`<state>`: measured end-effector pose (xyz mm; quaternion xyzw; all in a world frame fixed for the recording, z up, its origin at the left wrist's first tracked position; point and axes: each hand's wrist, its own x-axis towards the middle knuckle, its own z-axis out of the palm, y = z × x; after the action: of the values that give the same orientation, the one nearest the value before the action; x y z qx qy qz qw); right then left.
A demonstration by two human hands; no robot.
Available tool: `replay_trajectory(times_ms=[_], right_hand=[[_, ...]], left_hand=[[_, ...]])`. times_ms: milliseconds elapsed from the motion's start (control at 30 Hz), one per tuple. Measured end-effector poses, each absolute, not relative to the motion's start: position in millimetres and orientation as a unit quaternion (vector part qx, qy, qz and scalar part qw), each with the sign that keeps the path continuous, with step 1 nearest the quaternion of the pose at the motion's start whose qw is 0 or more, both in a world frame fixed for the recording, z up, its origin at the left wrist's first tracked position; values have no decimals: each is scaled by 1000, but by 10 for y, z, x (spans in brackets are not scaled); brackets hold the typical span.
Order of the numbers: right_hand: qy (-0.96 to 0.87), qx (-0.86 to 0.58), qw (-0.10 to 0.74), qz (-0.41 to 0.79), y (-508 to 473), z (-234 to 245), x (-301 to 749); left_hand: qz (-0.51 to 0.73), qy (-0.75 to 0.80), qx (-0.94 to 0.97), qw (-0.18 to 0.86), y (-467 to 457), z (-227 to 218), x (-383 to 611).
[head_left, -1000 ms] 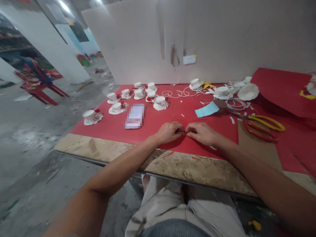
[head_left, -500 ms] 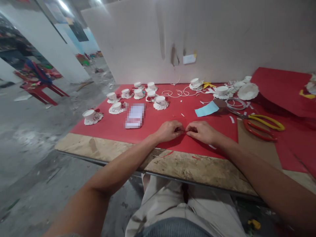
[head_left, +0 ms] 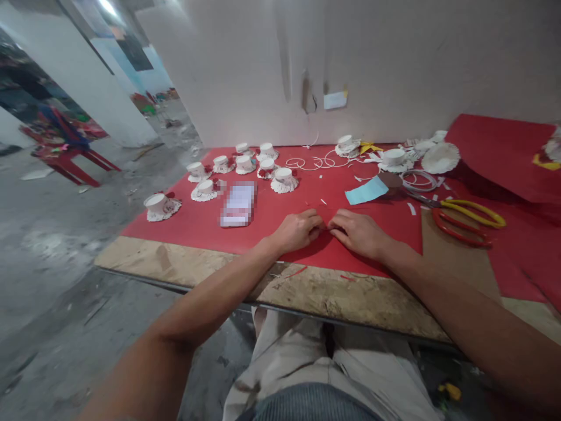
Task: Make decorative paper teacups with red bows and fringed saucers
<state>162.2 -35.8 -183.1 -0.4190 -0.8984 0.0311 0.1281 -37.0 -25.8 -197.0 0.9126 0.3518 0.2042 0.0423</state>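
Note:
Over the red sheet (head_left: pixel 267 217) on the table, my left hand (head_left: pixel 300 230) and my right hand (head_left: pixel 356 233) meet almost fingertip to fingertip. Both are closed in a pinch. Whatever lies between the fingers is too small and too hidden to name. A strip of light blue paper (head_left: pixel 367 190) rests just beyond my right hand. Scissors (head_left: pixel 475 206) with yellow and red handles lie further right. Left of my left hand is a phone (head_left: pixel 239 203) with a blurred screen.
Several small white hat-like pieces (head_left: pixel 284 177) with ruffled brims stand at the back left. White curled strips and a white coil (head_left: pixel 407 186) lie along the back. Brown cardboard (head_left: pixel 456 269) sits at right. A pale panel (head_left: pixel 245 76) rises behind; the wooden table edge (head_left: pixel 315 295) is nearest me.
The view has shifted slightly. My hands stay pinched together in nearly the same place, with only a small change in the finger positions. The things on the table look unmoved.

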Motion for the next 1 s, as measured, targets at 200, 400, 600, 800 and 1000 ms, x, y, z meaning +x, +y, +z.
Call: replay_trajectory(times_ms=[200,400,600,800,1000], right_hand=[[-906,-405,114,57,-363,-1797,1628],[-908,-403,89,65,-390,-1765,1617],[-907,-396,107,95,-359,-1771,1639],[-888,-429,124,112,-311,-1796,1624],[-866,-461,129,145,-284,-1776,1597]], left_hand=[[207,342,915,52,-262,-1973,-386],[198,330,921,52,-276,-1976,-406],[210,365,903,85,-280,-1967,-377],[210,429,867,140,-250,-1933,-324],[193,452,859,142,-229,-1921,-305]])
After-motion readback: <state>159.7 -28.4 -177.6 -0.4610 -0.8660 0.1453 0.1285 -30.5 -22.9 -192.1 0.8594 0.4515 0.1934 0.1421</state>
